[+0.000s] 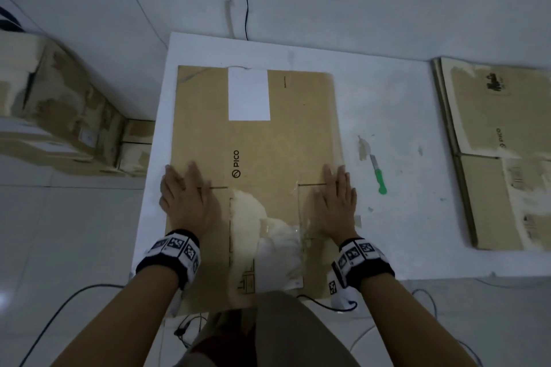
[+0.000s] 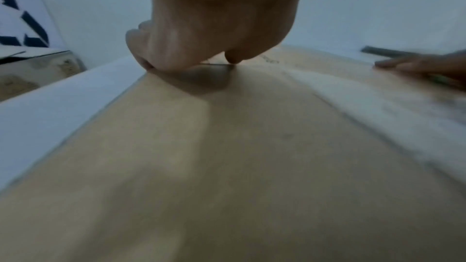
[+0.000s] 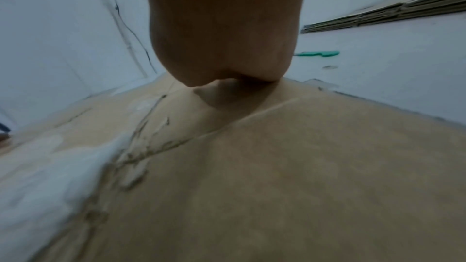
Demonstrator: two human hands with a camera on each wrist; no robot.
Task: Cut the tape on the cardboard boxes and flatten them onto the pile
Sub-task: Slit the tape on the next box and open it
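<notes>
**Pressing the box flat before it goes to the pile**

Both wrists, banded with black-and-white marker cuffs, sit at the near end of a collapsed cardboard box (image 1: 268, 140) that lies on the white surface (image 1: 387, 98). The left hand (image 1: 186, 197) and the right hand (image 1: 335, 202) lie apart, one near each long edge, palms down and fingers straight, pressing on the cardboard and gripping nothing. Between them a torn, whitish patch with loose clear tape (image 1: 280, 235) runs toward the near end.

The step in hand looks like the flattening itself. To do it well, I would keep the weight over the palms and work along the fold lines by the short slits, since that is where a panel is likeliest to spring back. The ragged tape may snag, so it is better smoothed down than dragged.

A green-handled knife (image 1: 378, 173) lies on the surface just right of the box, blade pointing far; the right hand should stay clear of it when sliding the box. The pile of flattened boxes (image 1: 492, 158) waits well to the right, and uncut boxes (image 1: 68, 116) stand at the left.
</notes>
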